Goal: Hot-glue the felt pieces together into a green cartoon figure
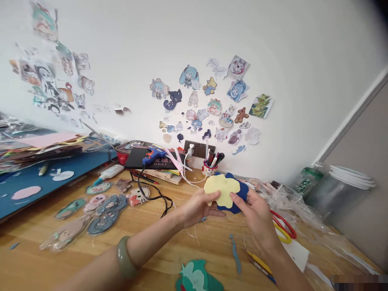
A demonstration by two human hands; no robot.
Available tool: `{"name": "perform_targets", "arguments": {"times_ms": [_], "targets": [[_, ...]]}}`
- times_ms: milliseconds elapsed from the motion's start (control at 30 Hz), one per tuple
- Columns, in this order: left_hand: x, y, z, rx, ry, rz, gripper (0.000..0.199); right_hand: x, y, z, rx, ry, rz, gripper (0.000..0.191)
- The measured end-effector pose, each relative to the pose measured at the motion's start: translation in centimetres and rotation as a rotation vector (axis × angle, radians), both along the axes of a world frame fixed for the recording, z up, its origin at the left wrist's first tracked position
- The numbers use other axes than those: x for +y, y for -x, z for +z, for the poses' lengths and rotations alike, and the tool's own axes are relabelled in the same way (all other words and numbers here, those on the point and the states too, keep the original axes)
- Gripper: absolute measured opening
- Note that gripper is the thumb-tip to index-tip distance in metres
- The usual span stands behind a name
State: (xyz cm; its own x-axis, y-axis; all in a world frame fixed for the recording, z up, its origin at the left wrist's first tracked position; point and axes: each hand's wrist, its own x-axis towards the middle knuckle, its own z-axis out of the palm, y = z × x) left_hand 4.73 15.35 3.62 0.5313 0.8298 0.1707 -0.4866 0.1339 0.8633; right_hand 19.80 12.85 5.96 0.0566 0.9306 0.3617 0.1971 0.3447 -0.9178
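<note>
A pale yellow felt cutout (222,188) with a wavy outline lies over a larger dark blue one (235,178), both raised above the wooden table. My left hand (197,208) pinches the yellow piece at its left edge, thumb on top and other fingers beneath. At the right edge, my right hand (257,210) grips both pieces, its thumb pressing on the yellow one. Below, at the front edge of view, rests a green felt piece (195,277). A thin blue-grey strip (235,254) is on the table to its right.
Bagged felt characters (112,202) and a blue board (91,163) are at left. Behind are a blue glue gun (154,154), black cable and pen cup (209,167). Plastic bags, red-and-yellow handles (284,226), a yellow pen (257,260), a green can (309,178) and a jar (339,198) stand right.
</note>
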Motion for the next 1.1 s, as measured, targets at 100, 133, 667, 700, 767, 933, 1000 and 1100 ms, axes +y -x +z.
{"name": "perform_targets", "arguments": {"times_ms": [100,133,667,700,767,933,1000,1100], "targets": [[0.0,-0.4,-0.4,0.024,0.034,0.003,0.037,0.4,-0.1,-0.6,-0.114,-0.106,-0.125,0.048],[0.1,-0.5,-0.5,0.031,0.039,0.022,0.035,0.5,-0.1,-0.8,-0.157,-0.155,-0.192,0.052],[-0.1,-1.0,-0.3,0.015,-0.038,0.226,0.044,0.5,0.6,-2.3,-0.423,-0.163,-0.309,0.042],[-0.2,-1.2,-0.4,0.016,-0.050,0.237,0.045,0.7,0.6,-2.5,-0.381,-0.124,-0.288,0.045],[-0.4,-1.4,-0.6,0.030,-0.060,0.252,0.045,0.9,0.6,-2.7,-0.304,-0.060,-0.240,0.044],[0.1,-1.3,-0.9,0.105,-0.020,0.263,0.043,0.7,0.0,-1.7,-0.195,0.043,-0.108,0.025],[0.7,-0.8,-1.0,0.137,0.013,0.262,0.045,0.7,-0.7,-0.9,-0.144,0.069,-0.120,0.028],[1.4,-0.1,-1.0,0.193,0.038,0.247,0.044,0.7,-1.9,0.4,-0.110,0.079,-0.155,0.033]]}}
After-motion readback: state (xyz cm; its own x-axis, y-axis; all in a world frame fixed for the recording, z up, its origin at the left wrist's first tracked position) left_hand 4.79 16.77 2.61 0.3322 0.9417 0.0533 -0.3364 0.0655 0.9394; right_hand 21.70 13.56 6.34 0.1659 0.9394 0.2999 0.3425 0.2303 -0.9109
